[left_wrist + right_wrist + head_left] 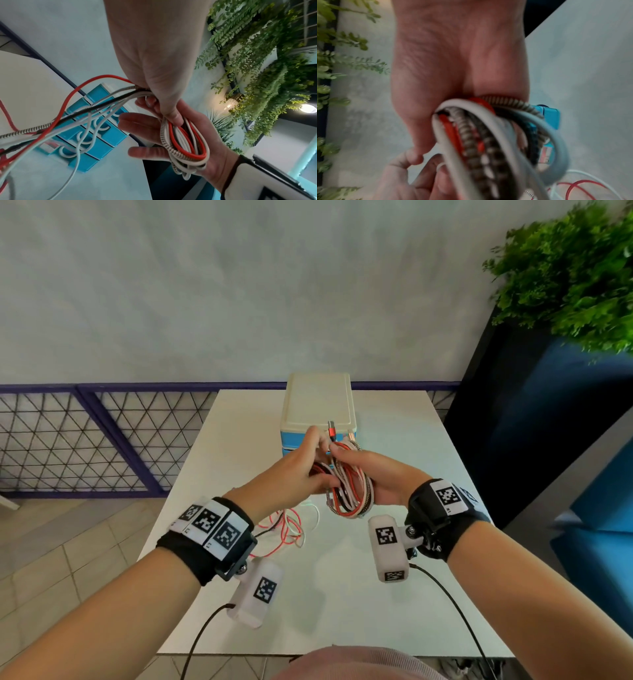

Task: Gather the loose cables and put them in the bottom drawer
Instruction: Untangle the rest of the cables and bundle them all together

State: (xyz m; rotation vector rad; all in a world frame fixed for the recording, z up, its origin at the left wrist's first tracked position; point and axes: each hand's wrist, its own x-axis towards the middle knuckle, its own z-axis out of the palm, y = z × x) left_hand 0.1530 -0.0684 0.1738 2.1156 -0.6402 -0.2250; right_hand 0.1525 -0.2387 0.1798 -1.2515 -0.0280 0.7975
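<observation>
A coil of cables [347, 491], red, white and braided grey, hangs in the air between both hands in front of the drawer unit. My right hand [383, 474] cradles the coil [185, 146] in its palm, thumb laid over the top. My left hand [294, 470] grips the strands [102, 100] that run into the coil, its thumb pressed into the loops. A red USB plug [331, 429] sticks up above the fingers. Loose cable ends [291, 529] trail on the white table [342, 604] below my left wrist. The blue drawer unit [318, 405] with a cream top shows its drawers [96, 129] closed.
A railing with wire mesh [85, 440] runs behind the table on the left. A dark planter [531, 422] with a green plant [575, 268] stands at the right. Black cords [455, 611] from the wrist cameras hang over the table's near edge.
</observation>
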